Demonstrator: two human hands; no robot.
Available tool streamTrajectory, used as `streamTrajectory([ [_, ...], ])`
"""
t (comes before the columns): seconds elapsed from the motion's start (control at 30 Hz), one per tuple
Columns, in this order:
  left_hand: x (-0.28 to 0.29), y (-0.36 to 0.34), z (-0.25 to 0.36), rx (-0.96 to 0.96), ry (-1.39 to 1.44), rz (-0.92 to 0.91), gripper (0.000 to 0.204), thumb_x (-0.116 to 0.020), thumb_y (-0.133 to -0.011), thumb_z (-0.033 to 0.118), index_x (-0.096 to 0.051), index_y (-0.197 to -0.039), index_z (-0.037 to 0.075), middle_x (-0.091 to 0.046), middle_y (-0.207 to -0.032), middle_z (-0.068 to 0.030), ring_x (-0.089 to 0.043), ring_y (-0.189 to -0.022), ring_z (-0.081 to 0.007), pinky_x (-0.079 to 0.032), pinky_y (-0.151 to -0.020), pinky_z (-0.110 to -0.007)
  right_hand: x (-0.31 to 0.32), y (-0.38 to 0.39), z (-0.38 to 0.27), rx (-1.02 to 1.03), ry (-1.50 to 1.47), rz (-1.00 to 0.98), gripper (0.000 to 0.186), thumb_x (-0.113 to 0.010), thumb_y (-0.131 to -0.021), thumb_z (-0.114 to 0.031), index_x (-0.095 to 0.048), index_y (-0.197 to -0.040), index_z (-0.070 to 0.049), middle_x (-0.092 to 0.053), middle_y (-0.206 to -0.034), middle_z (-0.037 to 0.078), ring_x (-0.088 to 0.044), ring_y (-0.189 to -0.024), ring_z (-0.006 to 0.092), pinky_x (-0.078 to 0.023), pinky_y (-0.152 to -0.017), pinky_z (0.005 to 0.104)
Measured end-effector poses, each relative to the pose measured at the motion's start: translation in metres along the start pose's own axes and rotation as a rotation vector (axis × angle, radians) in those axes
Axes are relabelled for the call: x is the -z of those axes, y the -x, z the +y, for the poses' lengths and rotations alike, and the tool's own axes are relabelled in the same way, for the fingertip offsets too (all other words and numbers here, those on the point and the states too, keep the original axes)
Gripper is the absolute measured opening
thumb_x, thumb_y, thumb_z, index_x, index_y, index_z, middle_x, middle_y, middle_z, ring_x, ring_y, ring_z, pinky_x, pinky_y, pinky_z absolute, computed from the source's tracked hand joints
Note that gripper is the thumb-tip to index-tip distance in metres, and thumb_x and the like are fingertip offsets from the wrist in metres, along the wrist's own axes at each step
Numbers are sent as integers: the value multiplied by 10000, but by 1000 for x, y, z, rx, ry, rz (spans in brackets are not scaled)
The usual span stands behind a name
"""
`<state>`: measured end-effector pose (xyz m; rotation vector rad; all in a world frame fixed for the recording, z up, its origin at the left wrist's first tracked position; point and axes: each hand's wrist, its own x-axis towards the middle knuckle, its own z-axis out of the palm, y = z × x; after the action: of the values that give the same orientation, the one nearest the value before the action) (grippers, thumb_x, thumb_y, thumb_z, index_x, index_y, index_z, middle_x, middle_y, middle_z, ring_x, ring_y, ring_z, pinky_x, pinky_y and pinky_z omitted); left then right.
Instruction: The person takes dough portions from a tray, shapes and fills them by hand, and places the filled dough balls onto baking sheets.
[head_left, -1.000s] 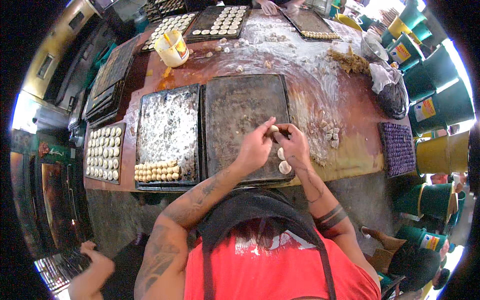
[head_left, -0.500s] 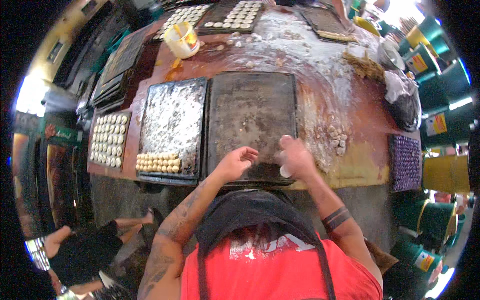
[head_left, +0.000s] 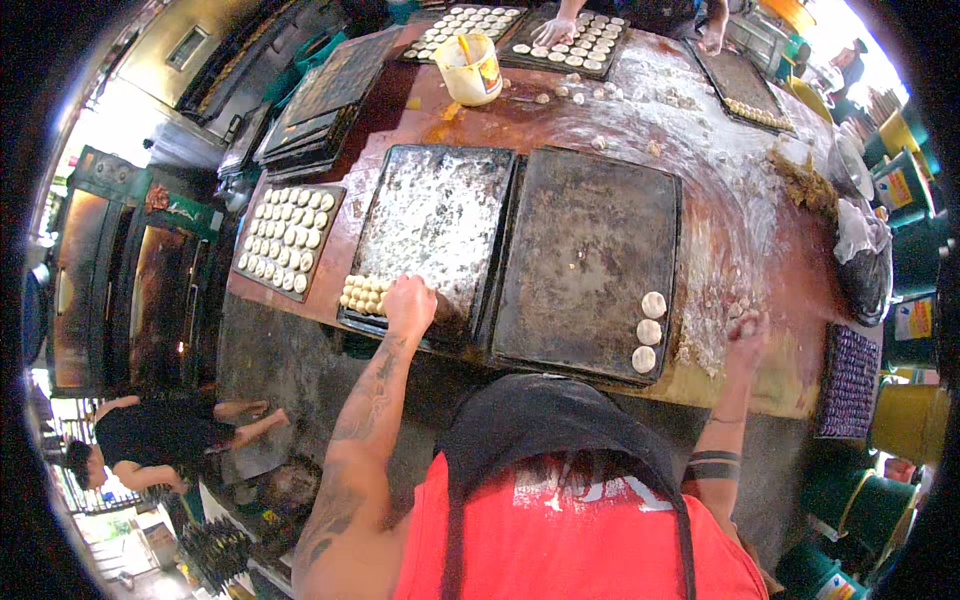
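My left hand [head_left: 410, 307] is closed at the right end of a block of small pale yellow balls [head_left: 362, 295], on the near left corner of a flour-dusted tray [head_left: 430, 215]. Its fingertips are hidden, so what it holds does not show. Out to the right, my right hand [head_left: 747, 338] has its fingers curled beside small dough pieces [head_left: 738, 308] on the floury table; I cannot make out what is in it. Between my hands lies a dark baking tray [head_left: 580, 250], with three white dough rounds [head_left: 649, 331] in a row along its near right edge.
A tray of filled rounds [head_left: 290, 240] sits at the table's left end. Beyond stand a white bucket [head_left: 468, 75] and stacked trays [head_left: 320, 100]. A co-worker's hand [head_left: 553, 33] touches rounds on a far tray. At right are a black bag [head_left: 866, 265] and a purple tray [head_left: 850, 380].
My hands have moved apart, the left to the yellow balls and the right to the dough pieces. Three dough rounds now show on the dark tray. The view has shifted; the co-worker's hands show.
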<state>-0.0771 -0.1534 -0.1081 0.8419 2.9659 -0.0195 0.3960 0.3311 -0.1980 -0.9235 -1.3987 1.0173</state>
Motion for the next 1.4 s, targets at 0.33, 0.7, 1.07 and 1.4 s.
streamTrajectory([
  [0.33, 56, -18, 158, 45, 1624, -421, 212, -676, -945, 5, -656, -1154, -27, -729, -1020, -111, -688, -860, -157, -568, -752, -284, -247, 125, -239, 74, 130, -712, 169, -722, -933, -101, -685, -1090, -48, -683, -970, 17, -633, -894, 113, -530, -798, 300],
  [0.7, 97, 6, 188, -212, 1791, -636, 281, -647, -1008, 51, -618, -1281, -11, -701, -1162, -94, -681, -1040, -189, -570, -958, -342, -245, 129, -272, 178, 420, -649, 325, -708, -899, -2, -686, -1223, -13, -661, -1181, 147, -678, -1010, 279, -555, -884, 374],
  [1.07, 110, 2, 210, -264, 1638, -601, 307, -687, -983, 51, -632, -1280, -4, -690, -1181, -117, -675, -1038, -196, -573, -915, -345, -250, 132, -275, -568, -571, -461, 290, -682, -945, -29, -622, -1229, -29, -649, -1148, 76, -653, -991, 154, -560, -825, 323],
  [1.4, 106, -14, 213, 9, 2031, -834, 288, -650, -998, 54, -615, -1275, -14, -672, -1086, -94, -687, -988, -212, -570, -885, -359, -230, 99, -265, 576, 380, -602, 481, -759, -786, -34, -700, -1261, -87, -667, -1359, 108, -605, -1257, 386, -491, -1075, 457],
])
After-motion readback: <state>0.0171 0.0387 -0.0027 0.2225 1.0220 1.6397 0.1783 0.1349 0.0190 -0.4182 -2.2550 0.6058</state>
